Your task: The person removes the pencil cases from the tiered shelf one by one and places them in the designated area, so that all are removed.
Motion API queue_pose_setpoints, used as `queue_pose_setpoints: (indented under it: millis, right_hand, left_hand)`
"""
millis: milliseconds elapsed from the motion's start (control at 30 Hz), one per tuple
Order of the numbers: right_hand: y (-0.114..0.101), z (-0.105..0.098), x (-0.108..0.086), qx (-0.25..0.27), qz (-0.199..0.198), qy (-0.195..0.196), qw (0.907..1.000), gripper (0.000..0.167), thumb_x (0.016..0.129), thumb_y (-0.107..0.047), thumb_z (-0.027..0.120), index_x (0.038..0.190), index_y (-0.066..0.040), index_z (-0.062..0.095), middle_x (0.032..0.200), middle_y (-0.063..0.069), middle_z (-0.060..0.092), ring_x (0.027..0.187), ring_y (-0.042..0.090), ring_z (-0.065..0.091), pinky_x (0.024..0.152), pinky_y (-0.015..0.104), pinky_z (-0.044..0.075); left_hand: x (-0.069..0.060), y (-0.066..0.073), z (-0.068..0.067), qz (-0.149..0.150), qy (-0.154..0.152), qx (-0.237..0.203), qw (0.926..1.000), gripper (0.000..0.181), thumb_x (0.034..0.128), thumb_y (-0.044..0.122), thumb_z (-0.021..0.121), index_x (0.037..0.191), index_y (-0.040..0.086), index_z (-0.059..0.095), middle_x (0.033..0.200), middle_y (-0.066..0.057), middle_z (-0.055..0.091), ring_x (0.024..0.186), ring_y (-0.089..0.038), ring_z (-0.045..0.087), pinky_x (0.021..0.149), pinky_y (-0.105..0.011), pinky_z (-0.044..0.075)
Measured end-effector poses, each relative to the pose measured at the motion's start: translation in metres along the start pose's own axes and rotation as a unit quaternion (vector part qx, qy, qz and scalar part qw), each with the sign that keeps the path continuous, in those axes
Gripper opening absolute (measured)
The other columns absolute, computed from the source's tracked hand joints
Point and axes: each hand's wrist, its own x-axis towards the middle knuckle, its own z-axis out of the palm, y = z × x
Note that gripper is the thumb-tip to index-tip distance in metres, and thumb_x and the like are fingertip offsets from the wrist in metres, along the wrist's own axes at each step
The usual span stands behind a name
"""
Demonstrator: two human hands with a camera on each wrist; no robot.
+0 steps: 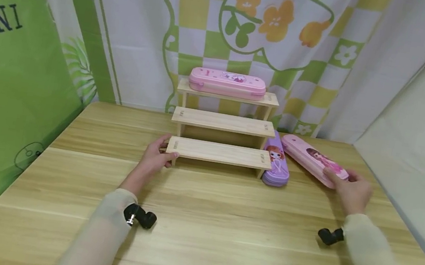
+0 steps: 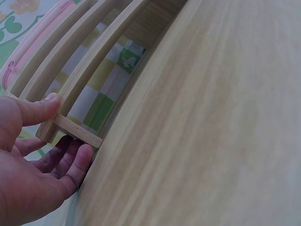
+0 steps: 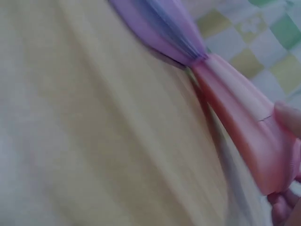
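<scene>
A three-tier wooden step rack (image 1: 219, 152) stands at the back of the table. My left hand (image 1: 156, 155) grips the left end of its lowest step, the thumb (image 2: 40, 110) on the board and the other fingers around the leg. At the right, my right hand (image 1: 353, 192) holds the near end of a pink pencil case (image 1: 308, 157) printed with a girl. That end looks raised off the table in the right wrist view. Beside the rack's right side lies a purple pencil case (image 1: 276, 167), close to the far end of the pink one.
On the top step sits another pink pencil case (image 1: 225, 84) with a white cartoon figure. The wooden tabletop (image 1: 197, 231) spreads in front of the rack. A patterned curtain (image 1: 194, 33) hangs behind, with a green cloth (image 1: 4, 87) at left and a white cloth (image 1: 424, 150) at right.
</scene>
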Motion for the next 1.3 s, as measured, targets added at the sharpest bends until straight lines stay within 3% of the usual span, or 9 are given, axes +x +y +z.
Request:
queue_pose_setpoints:
  millis: [67,167,333,467,600,833,1000,1133,1300]
  right_hand:
    - [-0.002,0.001,-0.008,-0.034,-0.020,-0.036,0.9986,0.095,0.082,-0.059,0.076,0.149,0.001,0.046,0.145,0.026,0.053,0.128,0.032,0.052,0.099,0.037,0.049]
    - [-0.006,0.001,-0.020,-0.069,-0.048,-0.089,0.9925,0.100,0.084,-0.062,0.073,0.152,0.002,0.038,0.151,0.032,0.040,0.139,0.045,0.041,0.111,0.057,0.039]
    - [-0.013,0.006,-0.033,-0.093,-0.068,-0.111,0.9870,0.097,0.083,-0.063,0.073,0.149,0.002,0.041,0.148,0.032,0.040,0.136,0.047,0.044,0.109,0.059,0.040]
    - [-0.015,0.013,-0.038,-0.097,-0.075,-0.116,0.9857,0.091,0.084,-0.060,0.074,0.145,0.000,0.046,0.145,0.029,0.044,0.134,0.047,0.047,0.106,0.056,0.043]
    - [-0.020,0.020,-0.044,-0.096,-0.093,-0.123,0.9834,0.086,0.086,-0.058,0.073,0.145,-0.001,0.048,0.140,0.028,0.051,0.130,0.044,0.052,0.092,0.041,0.050]
    - [-0.024,0.028,-0.051,-0.100,-0.121,-0.125,0.9796,0.085,0.087,-0.061,0.070,0.145,-0.003,0.050,0.132,0.027,0.060,0.123,0.040,0.057,0.085,0.035,0.048]
    - [-0.028,0.030,-0.052,-0.101,-0.109,-0.114,0.9822,0.083,0.088,-0.060,0.069,0.146,-0.003,0.050,0.130,0.031,0.061,0.115,0.039,0.058,0.069,0.025,0.043]
    - [-0.052,0.031,-0.046,-0.067,-0.099,-0.101,0.9876,0.086,0.086,-0.062,0.071,0.149,-0.008,0.048,0.137,0.030,0.058,0.115,0.034,0.055,0.067,0.020,0.041]
    - [-0.102,0.039,-0.037,-0.003,-0.147,-0.084,0.9855,0.084,0.082,-0.060,0.076,0.148,-0.014,0.051,0.138,0.024,0.059,0.101,0.011,0.062,0.066,0.009,0.046]
  left_hand:
    - [-0.001,0.000,0.000,0.001,-0.003,-0.001,1.0000,0.073,0.0967,0.004,0.065,0.160,0.011,0.029,0.142,-0.023,0.046,0.095,-0.018,0.055,0.067,-0.021,0.052]
    - [-0.001,0.000,0.000,0.003,-0.007,-0.007,0.9999,0.073,0.0973,0.004,0.065,0.160,0.012,0.028,0.143,-0.024,0.044,0.098,-0.019,0.055,0.069,-0.023,0.053]
    - [-0.001,-0.001,0.000,0.003,-0.002,-0.009,0.9999,0.074,0.0967,0.005,0.065,0.160,0.012,0.028,0.143,-0.025,0.045,0.103,-0.024,0.056,0.070,-0.024,0.053]
    - [0.001,-0.001,0.000,-0.002,0.001,-0.004,1.0000,0.074,0.0964,0.004,0.066,0.160,0.013,0.029,0.145,-0.024,0.045,0.105,-0.026,0.056,0.069,-0.023,0.053]
    - [0.002,-0.001,0.001,-0.001,0.000,-0.009,1.0000,0.074,0.0961,0.003,0.066,0.160,0.012,0.029,0.143,-0.024,0.046,0.101,-0.025,0.058,0.067,-0.023,0.053]
    - [-0.001,0.000,0.001,0.001,0.000,-0.016,0.9999,0.074,0.0955,0.001,0.066,0.159,0.012,0.029,0.141,-0.024,0.048,0.097,-0.023,0.057,0.066,-0.022,0.051]
    - [-0.002,0.000,-0.003,0.000,-0.001,-0.004,1.0000,0.074,0.0954,0.002,0.066,0.159,0.012,0.030,0.142,-0.024,0.048,0.099,-0.024,0.059,0.066,-0.022,0.052]
    - [-0.002,0.000,-0.003,0.001,0.007,-0.003,1.0000,0.074,0.0949,0.002,0.067,0.159,0.013,0.032,0.142,-0.024,0.048,0.099,-0.024,0.059,0.066,-0.022,0.053]
    - [0.000,-0.003,0.000,0.008,0.008,-0.011,0.9999,0.074,0.0941,0.002,0.068,0.158,0.012,0.033,0.140,-0.025,0.051,0.098,-0.025,0.060,0.066,-0.023,0.053]
